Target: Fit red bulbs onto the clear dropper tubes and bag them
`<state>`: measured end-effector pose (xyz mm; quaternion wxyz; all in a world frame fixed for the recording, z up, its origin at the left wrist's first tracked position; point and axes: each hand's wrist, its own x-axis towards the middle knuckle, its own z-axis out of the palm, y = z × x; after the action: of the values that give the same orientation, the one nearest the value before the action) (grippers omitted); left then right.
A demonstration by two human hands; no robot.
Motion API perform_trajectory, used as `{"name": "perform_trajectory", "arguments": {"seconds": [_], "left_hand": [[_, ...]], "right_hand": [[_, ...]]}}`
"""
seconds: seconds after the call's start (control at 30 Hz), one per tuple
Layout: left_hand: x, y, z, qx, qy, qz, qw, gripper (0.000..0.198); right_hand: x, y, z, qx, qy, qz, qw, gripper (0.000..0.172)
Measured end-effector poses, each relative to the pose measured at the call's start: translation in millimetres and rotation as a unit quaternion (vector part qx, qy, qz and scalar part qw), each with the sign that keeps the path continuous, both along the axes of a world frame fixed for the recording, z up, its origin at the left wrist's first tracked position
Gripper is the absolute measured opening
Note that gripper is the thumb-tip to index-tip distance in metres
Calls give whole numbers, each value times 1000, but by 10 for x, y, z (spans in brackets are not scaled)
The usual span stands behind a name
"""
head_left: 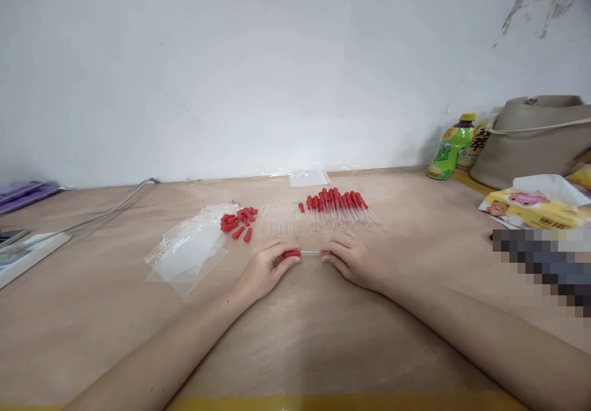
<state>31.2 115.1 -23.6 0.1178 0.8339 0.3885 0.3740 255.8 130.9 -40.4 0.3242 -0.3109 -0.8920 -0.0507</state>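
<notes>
Between my two hands lies a dropper, level above the brown tabletop. My left hand (272,266) is closed on its red rubber bulb (292,253). My right hand (348,260) pinches the far end of the clear glass tube (311,253); the bulb sits on the tube's left end. Just beyond, a row of bare glass tubes (277,220) lies side by side. Left of them is a small heap of loose red bulbs (237,220). Behind my right hand, many droppers with red bulbs (337,205) lie in a pile, with one single bulb (301,207) beside it.
Clear plastic bags (189,248) are spread at the left, near a grey cable (106,211). Another bag (309,179) lies by the wall. At the right stand a green drink bottle (450,149), a beige handbag (530,140) and a yellow tissue pack (530,205).
</notes>
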Motion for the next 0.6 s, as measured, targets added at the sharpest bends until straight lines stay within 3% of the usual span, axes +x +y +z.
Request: {"name": "perform_trajectory", "arguments": {"seconds": [0.37,0.6], "left_hand": [[32,-89,13,-27,31,-40,998,15],[32,-103,18,-26,55,-50,997,16]], "right_hand": [[-57,-81,93,77,23,9,997,20],[-93,-127,91,64,7,12,998,23]]}}
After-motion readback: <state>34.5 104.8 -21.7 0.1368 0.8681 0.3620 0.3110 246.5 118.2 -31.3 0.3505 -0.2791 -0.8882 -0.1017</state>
